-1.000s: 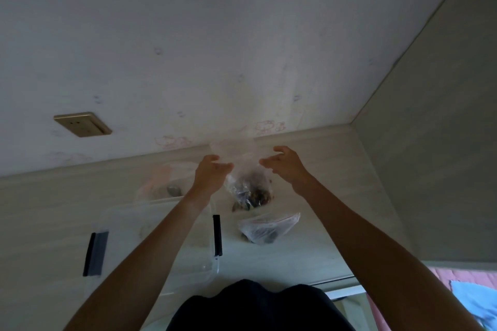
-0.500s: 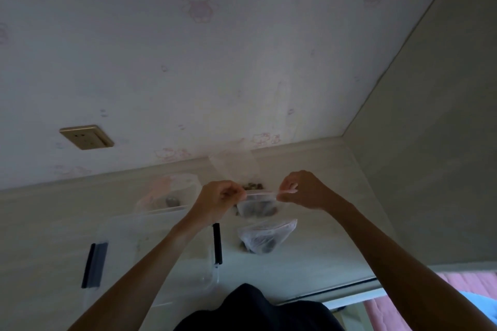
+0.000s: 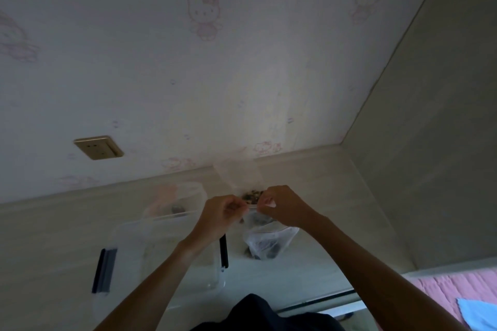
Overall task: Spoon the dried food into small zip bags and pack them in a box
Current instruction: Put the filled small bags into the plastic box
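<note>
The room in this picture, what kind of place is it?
Probably a child's bedroom at home: cartoon-cat wallpaper, a pink bedcover at the lower right, and a pale wooden desk.

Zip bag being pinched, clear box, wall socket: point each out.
zip bag [image 3: 256, 219]: head view, its clear body just under the top strip.
clear box [image 3: 129, 231]: head view, its far left rim.
wall socket [image 3: 98, 147]: head view, middle of its gold faceplate.

One head-worn camera looks forward and down, close over the table [image 3: 309, 274], facing the wall [image 3: 242, 62].
</note>
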Motion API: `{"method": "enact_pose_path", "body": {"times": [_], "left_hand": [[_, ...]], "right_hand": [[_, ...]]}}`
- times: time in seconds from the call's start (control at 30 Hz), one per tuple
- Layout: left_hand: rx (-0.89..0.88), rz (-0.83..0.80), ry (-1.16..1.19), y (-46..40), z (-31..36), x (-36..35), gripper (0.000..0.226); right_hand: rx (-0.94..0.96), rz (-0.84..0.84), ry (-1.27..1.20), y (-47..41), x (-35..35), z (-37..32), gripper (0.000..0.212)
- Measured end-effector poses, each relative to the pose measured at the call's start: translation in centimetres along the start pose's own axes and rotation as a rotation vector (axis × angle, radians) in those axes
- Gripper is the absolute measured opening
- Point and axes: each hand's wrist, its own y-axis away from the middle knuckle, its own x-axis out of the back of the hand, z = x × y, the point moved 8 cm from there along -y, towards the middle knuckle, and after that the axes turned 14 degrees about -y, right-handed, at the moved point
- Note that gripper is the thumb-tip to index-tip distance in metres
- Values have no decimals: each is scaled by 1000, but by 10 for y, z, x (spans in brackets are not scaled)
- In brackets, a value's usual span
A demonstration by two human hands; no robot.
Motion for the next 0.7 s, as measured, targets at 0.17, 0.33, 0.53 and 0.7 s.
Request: {"method": "enact_pose_path", "body": {"times": [0.17, 0.33, 0.53, 0.7], "left_hand": [[-16, 24, 15, 2, 1, -1, 4], [-35, 50, -11, 2, 5, 4, 12], [-28, 25, -23, 3, 5, -1, 23], [-58, -4, -46, 4, 7, -5, 44]], "right_hand": [[-17, 20, -31, 1, -7, 1, 13], [5, 30, -20, 0, -6, -4, 13], [8, 22, -11, -2, -12, -7, 19], [-3, 18, 40, -5, -15, -8, 19]]}}
